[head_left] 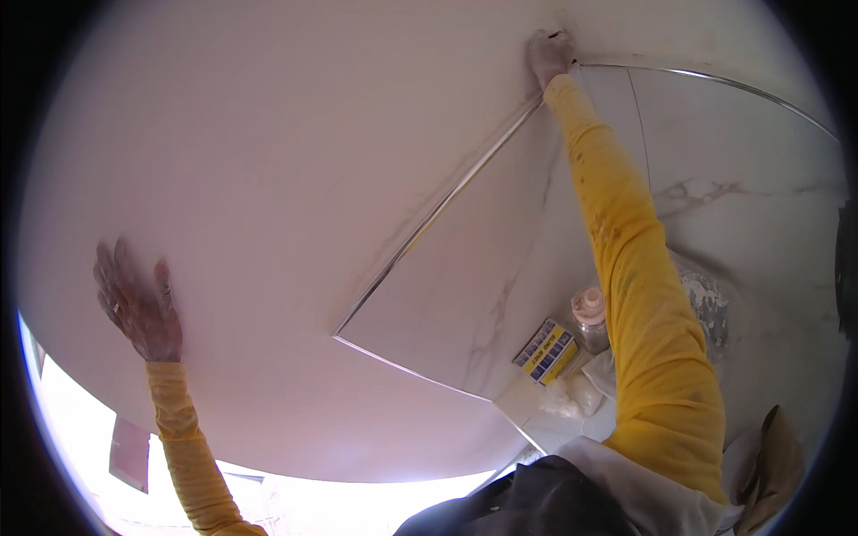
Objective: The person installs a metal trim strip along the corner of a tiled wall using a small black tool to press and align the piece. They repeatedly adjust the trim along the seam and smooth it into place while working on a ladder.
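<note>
My left hand [138, 299] lies with fingers stretched against the smooth pale wall [268, 223], holding nothing. At the top, my right arm reaches up in a dusty yellow sleeve. My right hand [550, 55] is closed at the corner where the wall meets the marble-look tiles [500, 286]. A small dark bit shows at its fingers, but what it grips is too small to make out. A shiny metal trim strip [438, 210] edges the tiles and runs up to this hand. Another strip [715, 77] curves away on its right.
Beside my right sleeve stand a clear bottle with a pink cap [589, 306] and a yellow and blue box [547, 352]. A whitish bag [572, 395] lies near them. Partly behind the sleeve is a splattered grey container [706, 308]. Bright light enters at lower left.
</note>
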Demonstrator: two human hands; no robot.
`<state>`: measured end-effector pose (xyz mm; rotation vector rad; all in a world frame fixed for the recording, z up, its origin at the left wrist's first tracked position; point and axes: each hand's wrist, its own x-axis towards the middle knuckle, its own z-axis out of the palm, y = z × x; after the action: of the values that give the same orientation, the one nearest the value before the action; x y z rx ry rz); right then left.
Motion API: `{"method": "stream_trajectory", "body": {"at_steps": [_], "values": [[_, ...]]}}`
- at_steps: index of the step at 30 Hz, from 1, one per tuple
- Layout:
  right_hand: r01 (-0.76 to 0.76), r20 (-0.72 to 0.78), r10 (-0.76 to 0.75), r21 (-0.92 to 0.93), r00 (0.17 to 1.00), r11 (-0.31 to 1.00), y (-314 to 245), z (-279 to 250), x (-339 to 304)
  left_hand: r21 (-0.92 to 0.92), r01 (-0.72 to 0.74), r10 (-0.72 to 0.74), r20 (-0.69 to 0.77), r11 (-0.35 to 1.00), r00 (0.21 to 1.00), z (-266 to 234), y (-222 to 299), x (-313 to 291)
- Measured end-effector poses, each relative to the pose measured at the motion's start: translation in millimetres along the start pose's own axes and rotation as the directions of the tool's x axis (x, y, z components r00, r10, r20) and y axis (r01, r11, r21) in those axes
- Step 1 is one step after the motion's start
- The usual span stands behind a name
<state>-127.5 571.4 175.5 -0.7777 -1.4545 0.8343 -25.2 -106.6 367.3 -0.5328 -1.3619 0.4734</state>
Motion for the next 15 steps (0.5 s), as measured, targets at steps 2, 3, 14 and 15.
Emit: {"method": "stream_trajectory", "body": {"at_steps": [2, 3, 14, 15], "values": [[0.048, 0.018, -0.047, -0.039, 0.999, 0.998, -12.1, 3.2, -40.6, 0.036, -0.015, 0.014, 0.035, 0.999, 0.999, -3.4, -5.2, -7.2], [0.082, -0.017, -0.083, -0.061, 0.996, 0.995, -20.6, -1.8, -53.7, 0.039, -0.019, 0.018, 0.028, 0.999, 0.999, -4.8, -7.0, -6.3], [0.287, -0.020, -0.323, -0.406, 0.946, 0.868, 21.6, 7.7, 0.4, 0.028, -0.025, 0.025, 0.002, 0.999, 1.000, 2.8, -7.6, -0.6], [0.357, 0.111, -0.352, -0.518, 0.929, 0.778, 13.5, -0.3, 0.8, 0.016, -0.031, 0.031, 0.010, 0.999, 0.999, 2.0, -8.2, -3.0]]}}
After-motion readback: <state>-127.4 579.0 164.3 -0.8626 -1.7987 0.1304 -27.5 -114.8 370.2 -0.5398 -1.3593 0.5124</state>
